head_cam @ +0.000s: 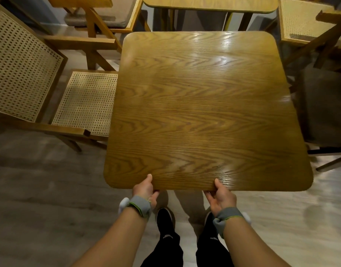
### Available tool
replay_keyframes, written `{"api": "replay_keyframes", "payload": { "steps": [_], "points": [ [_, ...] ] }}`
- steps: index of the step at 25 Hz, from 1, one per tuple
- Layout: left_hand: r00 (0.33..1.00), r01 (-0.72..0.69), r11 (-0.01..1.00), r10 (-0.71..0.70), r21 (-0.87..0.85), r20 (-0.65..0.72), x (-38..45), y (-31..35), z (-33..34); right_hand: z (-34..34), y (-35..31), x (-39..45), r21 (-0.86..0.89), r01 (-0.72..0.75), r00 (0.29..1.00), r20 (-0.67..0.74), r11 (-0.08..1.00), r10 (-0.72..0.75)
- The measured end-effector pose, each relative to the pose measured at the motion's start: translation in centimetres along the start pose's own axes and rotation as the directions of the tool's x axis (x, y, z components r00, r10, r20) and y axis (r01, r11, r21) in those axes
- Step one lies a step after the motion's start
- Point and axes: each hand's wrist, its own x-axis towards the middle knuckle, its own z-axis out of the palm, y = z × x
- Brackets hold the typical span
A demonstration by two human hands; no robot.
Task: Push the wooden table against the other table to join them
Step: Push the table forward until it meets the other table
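**Two hands hold the near edge of the wooden table**

The wooden table (206,112) fills the middle of the view. Its top is square with round corners, and it is shiny and bare. Everything else here is told from this table.

The left hand (145,190) grips the table's near edge, a bit left of the middle. The thumb lies on top of the wood and the fingers curl under the edge, so the hand is pinching the tabletop. The right hand (221,198) grips the same near edge, a bit right of the middle. Its thumb is on top too, and its fingers go under the edge. Each wrist wears a grey band (139,206).

The other table (210,3) is past the far edge of the wooden table. The two tables do not touch. There is a gap between them, and you can see the floor and the other table's legs through it.

A chair with a woven seat (86,102) stands just beside the table's left edge. Another chair (302,20) with a woven seat is near the table's far right corner. A third chair (108,14) is past the far left corner.

The grey wood floor (40,199) shows below the near edge. The person's black shoes (164,218) stand there, between the two arms.
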Motion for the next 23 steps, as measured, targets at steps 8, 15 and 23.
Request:
{"api": "replay_keyframes", "payload": {
  "steps": [8,15,23],
  "points": [
    [0.999,-0.036,0.998,0.035,0.048,0.021,1.1,3.7,-0.1,2.5,1.5,-0.6,0.06,-0.065,0.995,0.076,0.996,0.06],
    [0.999,-0.013,0.994,0.009,0.112,0.037,1.0,5.5,-0.3,3.4,1.9,-1.4,0.021,-0.073,0.995,0.065,0.997,0.072],
    [0.993,-0.065,0.767,-0.012,0.639,0.115,0.5,6.0,-3.5,1.3,-1.2,-3.5,-0.642,-0.06,0.99,0.061,0.764,0.128]
  ]
}}
